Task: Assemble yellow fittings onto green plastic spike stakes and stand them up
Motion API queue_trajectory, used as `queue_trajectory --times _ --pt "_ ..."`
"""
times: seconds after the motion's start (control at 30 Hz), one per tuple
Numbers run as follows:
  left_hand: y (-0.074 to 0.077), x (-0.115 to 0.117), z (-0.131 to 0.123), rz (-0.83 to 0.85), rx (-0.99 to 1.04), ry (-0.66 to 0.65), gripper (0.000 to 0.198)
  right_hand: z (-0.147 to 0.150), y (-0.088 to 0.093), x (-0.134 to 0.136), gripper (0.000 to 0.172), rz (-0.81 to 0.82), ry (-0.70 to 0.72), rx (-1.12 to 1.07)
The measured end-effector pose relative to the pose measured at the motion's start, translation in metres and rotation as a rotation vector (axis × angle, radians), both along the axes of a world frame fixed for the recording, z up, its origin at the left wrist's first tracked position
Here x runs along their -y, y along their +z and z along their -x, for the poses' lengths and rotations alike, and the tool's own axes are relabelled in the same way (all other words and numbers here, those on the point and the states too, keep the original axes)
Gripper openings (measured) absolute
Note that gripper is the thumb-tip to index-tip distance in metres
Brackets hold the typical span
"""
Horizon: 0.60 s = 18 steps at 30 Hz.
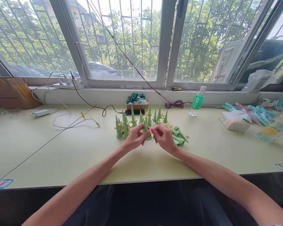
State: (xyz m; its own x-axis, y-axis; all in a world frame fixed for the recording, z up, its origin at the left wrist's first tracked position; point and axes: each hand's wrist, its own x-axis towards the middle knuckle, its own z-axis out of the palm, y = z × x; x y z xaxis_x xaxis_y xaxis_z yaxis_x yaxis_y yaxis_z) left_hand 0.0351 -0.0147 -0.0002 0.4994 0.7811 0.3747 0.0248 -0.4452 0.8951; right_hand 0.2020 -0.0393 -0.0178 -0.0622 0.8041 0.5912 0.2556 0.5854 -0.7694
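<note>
My left hand [136, 137] is closed around a green cone [145, 126], which points upward near the middle of the table. Close beside it, my right hand [163, 138] has its thumb and fingers pinched together at the cone's right side; what lies between the fingertips is too small to make out. Behind and left of my hands stand several upright green cones [118, 129] with small yellow pieces on them. Several loose green cones [182, 135] lie on their sides just right of my right hand, with small yellow pieces [187, 136] near them.
Behind the cones are a phone [135, 112] and a small box [140, 107] with green and clear wrapping. A bottle [197, 102] stands back right, near a tissue pack [234, 121] and blue and pink items [261, 113]. White cables [61, 125] run across the left.
</note>
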Motion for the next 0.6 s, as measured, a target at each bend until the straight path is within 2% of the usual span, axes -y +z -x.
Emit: queue_trajectory --times 0.33,0.43,0.6 --pt "-0.007 -0.001 0.001 -0.136 -0.102 0.041 0.027 0.001 0.002 0.000 0.026 0.147 0.037 -0.036" --pt "-0.005 0.000 0.000 -0.093 -0.060 0.040 0.029 0.001 0.001 -0.001 0.027 0.135 0.026 -0.039" --pt "0.005 0.002 0.000 0.088 0.032 0.013 0.032 0.001 0.001 0.000 0.028 0.045 0.024 0.017"
